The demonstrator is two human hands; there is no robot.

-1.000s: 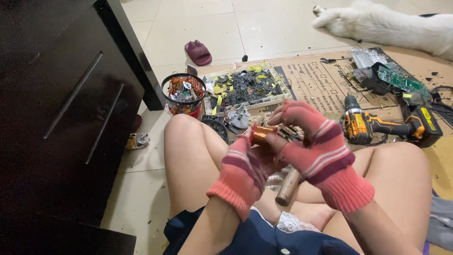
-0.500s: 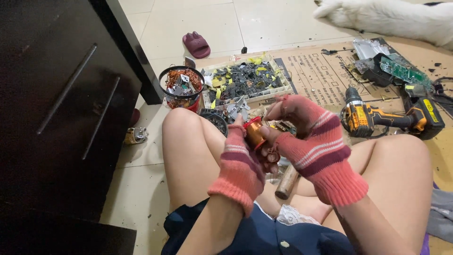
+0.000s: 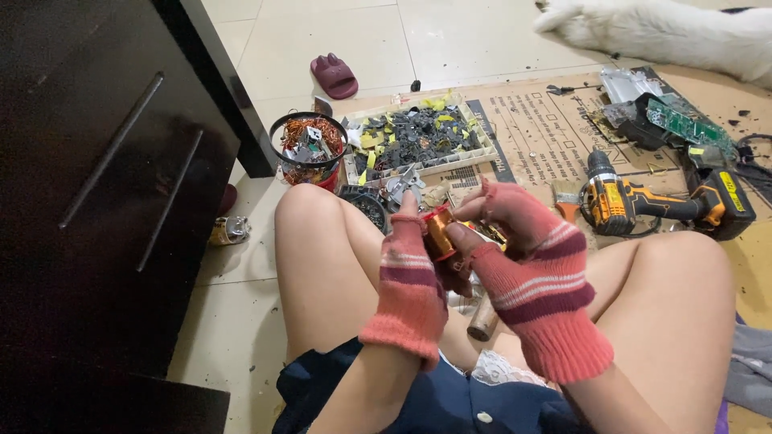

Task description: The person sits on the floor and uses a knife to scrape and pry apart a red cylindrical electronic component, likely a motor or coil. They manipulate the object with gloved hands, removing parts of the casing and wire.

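Above the lap, at twelve o'clock from the wooden handle (image 3: 483, 319), both pink-gloved hands, left (image 3: 408, 277) and right (image 3: 515, 241), pinch closed on the small copper-wound coil (image 3: 439, 231); firm, steady fingertip grip seems best.

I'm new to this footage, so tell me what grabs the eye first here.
Two hands in pink striped fingerless gloves, the left hand and right hand, grip a copper coil over bare knees at centre. On the cardboard beyond lie a tray of dark scrap and a bucket of copper wire. A yellow drill lies to the right, and a white furry animal stretches along the top edge.
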